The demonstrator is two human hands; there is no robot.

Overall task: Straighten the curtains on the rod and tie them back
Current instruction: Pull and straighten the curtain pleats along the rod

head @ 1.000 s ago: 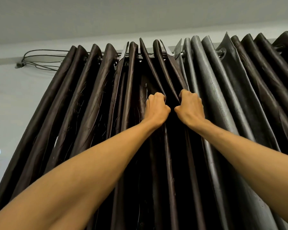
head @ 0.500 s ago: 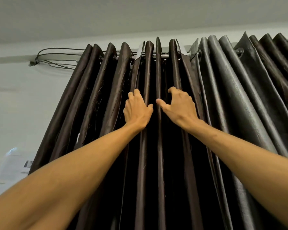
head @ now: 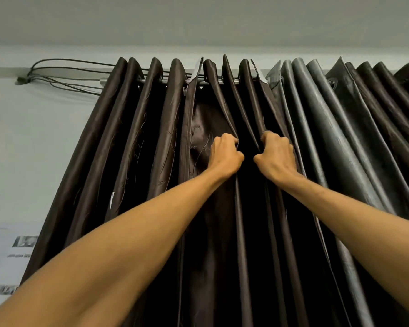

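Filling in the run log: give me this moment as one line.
phase: straightening pleats | left hand: grips brown curtain fold | right hand: grips next fold | rod: curtain hung, bunched

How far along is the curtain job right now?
Done-looking: on the brown curtain, leftmost pleats hang evenly from the rod. In hand: the left hand and right hand each grip a fold near its middle, beside a flattened panel. Left: evening those folds, the grey curtain, and tying back; no tie-back shows.

pale wall (head: 33, 142), grey ceiling (head: 198, 17), wall cables (head: 64, 74)
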